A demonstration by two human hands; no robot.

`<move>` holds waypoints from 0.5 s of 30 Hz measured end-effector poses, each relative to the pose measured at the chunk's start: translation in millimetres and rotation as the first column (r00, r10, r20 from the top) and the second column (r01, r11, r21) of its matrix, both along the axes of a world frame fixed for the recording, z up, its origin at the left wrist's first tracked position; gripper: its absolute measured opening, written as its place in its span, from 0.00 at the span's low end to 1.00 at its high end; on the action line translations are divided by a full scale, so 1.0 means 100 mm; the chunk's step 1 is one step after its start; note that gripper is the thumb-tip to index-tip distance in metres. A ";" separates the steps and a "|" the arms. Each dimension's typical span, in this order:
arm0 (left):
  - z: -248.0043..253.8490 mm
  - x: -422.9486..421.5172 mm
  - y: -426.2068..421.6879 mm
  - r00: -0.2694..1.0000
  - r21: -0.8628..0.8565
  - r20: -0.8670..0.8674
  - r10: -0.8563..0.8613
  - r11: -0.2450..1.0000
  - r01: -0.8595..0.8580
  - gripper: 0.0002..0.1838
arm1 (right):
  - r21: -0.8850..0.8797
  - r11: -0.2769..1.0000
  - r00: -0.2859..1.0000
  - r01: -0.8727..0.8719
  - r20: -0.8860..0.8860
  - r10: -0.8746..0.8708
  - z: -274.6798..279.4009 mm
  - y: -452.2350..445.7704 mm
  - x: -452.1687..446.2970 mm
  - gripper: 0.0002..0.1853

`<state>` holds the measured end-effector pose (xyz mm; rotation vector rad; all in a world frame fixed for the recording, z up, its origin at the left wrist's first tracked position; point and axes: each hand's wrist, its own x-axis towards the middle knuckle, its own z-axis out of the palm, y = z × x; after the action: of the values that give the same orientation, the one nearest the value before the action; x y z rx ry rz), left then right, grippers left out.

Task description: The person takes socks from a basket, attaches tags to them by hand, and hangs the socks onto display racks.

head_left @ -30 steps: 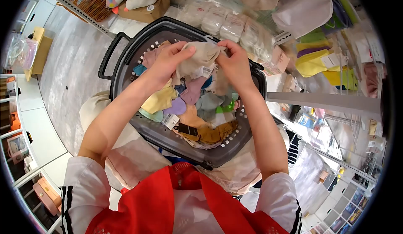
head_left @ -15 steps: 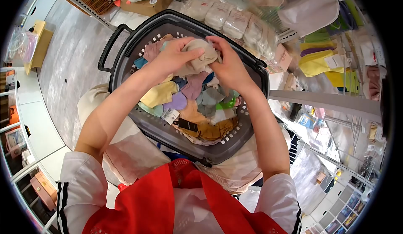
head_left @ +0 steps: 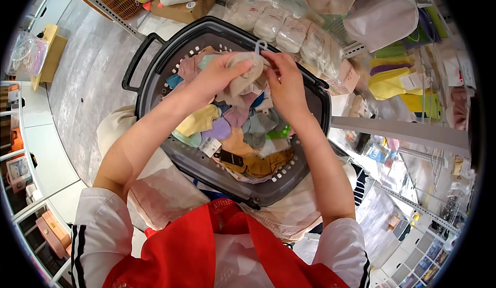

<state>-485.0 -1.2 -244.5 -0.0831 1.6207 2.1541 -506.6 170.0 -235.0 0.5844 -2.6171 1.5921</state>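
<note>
A beige sock (head_left: 239, 85) with a pale plastic hook (head_left: 261, 45) at its top is held up over the far part of the basket. My left hand (head_left: 223, 76) grips it from the left, thumb across the fabric. At its right edge, just under the hook, the bent fingers of my right hand (head_left: 283, 81) pinch it. Below both hands, a dark grey laundry basket (head_left: 147, 99) holds a heap of socks: a yellow sock (head_left: 199, 121), a lilac sock (head_left: 218, 128), grey socks (head_left: 258, 128) and a mustard-brown one (head_left: 263, 163). A white tag (head_left: 210, 147) shows among them.
Clear-wrapped white packs (head_left: 290, 32) line the shelf beyond the basket. Yellow socks (head_left: 387, 83) and a pale hat-like cloth (head_left: 381, 14) hang at right, above a metal shelf edge (head_left: 403, 129). A cardboard box (head_left: 181, 10) with plush toys stands at the back left. White drawers (head_left: 49, 148) flank the left.
The beige sock has turned more upright and its pale hook now stands clear above it. My right hand has shifted slightly down and right.
</note>
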 end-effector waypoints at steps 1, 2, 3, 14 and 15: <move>0.02 -0.01 -0.01 1.000 0.064 0.000 0.031 0.997 -0.031 0.14 | -0.029 0.999 0.998 0.026 0.054 -0.024 0.03 -0.01 0.01 0.09; 0.05 -0.01 0.00 0.998 0.080 0.023 0.060 0.995 -0.062 0.14 | -0.056 0.998 0.992 0.023 0.126 -0.016 0.03 0.00 0.00 0.09; 0.10 0.00 0.00 0.995 0.096 0.047 0.089 0.991 -0.093 0.14 | -0.082 0.996 0.980 0.022 0.198 -0.005 0.01 0.03 -0.02 0.10; 0.04 0.01 0.02 0.999 0.132 0.015 -0.043 0.990 0.040 0.14 | -0.088 0.992 0.983 0.089 -0.152 -0.101 0.02 -0.04 0.00 0.15; 0.04 0.02 0.02 0.999 0.121 0.014 -0.038 0.992 0.036 0.14 | -0.066 0.996 0.979 0.061 -0.193 -0.073 0.00 -0.01 -0.02 0.15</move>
<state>-483.2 0.5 -240.6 -0.0334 1.4682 2.2114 -509.1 169.1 -235.5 0.6084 -2.4130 1.5050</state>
